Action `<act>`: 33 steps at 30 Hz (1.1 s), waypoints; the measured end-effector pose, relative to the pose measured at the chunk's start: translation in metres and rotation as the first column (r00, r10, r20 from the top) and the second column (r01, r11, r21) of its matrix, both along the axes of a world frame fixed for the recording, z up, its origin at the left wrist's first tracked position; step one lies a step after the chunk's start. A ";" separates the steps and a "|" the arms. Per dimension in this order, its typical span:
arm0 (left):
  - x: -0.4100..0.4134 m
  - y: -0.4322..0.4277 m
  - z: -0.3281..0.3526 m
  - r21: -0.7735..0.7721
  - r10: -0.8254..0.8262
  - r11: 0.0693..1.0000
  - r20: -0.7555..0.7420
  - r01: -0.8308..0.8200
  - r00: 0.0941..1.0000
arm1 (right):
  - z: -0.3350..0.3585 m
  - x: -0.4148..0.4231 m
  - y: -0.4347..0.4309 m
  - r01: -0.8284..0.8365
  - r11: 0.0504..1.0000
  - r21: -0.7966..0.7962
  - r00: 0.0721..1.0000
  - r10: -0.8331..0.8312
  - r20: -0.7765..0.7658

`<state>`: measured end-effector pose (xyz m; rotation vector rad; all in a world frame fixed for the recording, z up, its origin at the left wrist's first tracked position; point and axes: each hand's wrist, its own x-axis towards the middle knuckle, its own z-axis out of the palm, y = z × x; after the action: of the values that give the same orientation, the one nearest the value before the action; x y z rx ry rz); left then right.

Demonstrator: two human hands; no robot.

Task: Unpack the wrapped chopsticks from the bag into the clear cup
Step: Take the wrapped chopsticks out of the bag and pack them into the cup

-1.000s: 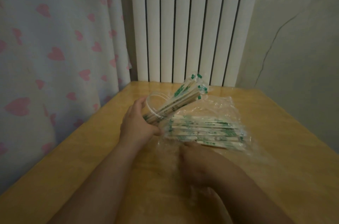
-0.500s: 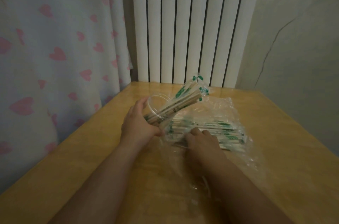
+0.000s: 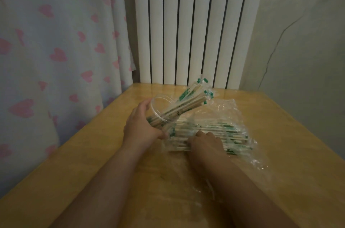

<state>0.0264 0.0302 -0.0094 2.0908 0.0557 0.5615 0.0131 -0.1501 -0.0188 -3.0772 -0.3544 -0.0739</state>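
We have a bundle of wrapped chopsticks (image 3: pixel 188 100) standing in the clear cup (image 3: pixel 162 98). Their green-printed tops fan out past the rim, up and to the right. The cup is tilted, its mouth leaning towards the bag (image 3: pixel 225 108), and it sits just beside the bag's opening.

That bundle is the part we'd call done, and there's plenty left. A thick pile of chopsticks (image 3: pixel 231 130) lies flat inside the clear plastic, side by side and running left to right. By our reckoning it outnumbers what's in the cup, so we judge the job well short of halfway.

Our left hand (image 3: pixel 140 127) is wrapped round the cup's side, thumb low near the base and fingers curled up by the rim, holding it at that lean. Our right hand (image 3: pixel 203 143) is pushed in through the bag's mouth, knuckles up and fingers bent down onto the near end of the pile. The fingertips are buried among the wrappers, so we can't tell whether they've pinched a pair or only rest on top.

All of this sits on the wooden table (image 3: pixel 280 153), with a white radiator (image 3: pixel 186 22) behind it and a heart-print curtain (image 3: pixel 56 41) to the left.
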 end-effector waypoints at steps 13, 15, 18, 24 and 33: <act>0.000 -0.001 0.001 -0.020 -0.004 1.000 -0.011 0.003 1.000 | 0.015 -0.013 -0.001 -0.077 0.996 -0.049 0.997 0.077 -0.016; 0.000 -0.001 0.000 -0.017 -0.004 1.000 -0.007 0.004 1.000 | 0.018 -0.016 -0.001 -0.065 0.996 -0.056 0.998 0.067 0.020; 0.001 0.000 0.000 -0.023 -0.009 1.000 -0.002 0.009 1.000 | 0.023 -0.023 -0.003 -0.042 0.999 -0.021 0.998 0.043 0.049; 0.001 -0.001 0.000 -0.015 -0.010 1.000 -0.010 0.010 1.000 | 0.028 -0.029 -0.010 -0.005 0.996 -0.091 0.997 -0.003 -0.080; 0.001 0.000 0.001 -0.024 -0.023 0.999 -0.006 0.023 1.000 | 0.039 -0.041 -0.005 -0.049 0.997 -0.056 0.999 0.049 -0.007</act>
<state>0.0270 0.0298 -0.0086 2.0676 0.0411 0.5382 -0.0280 -0.1556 0.0198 -3.1217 -0.4392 -0.0550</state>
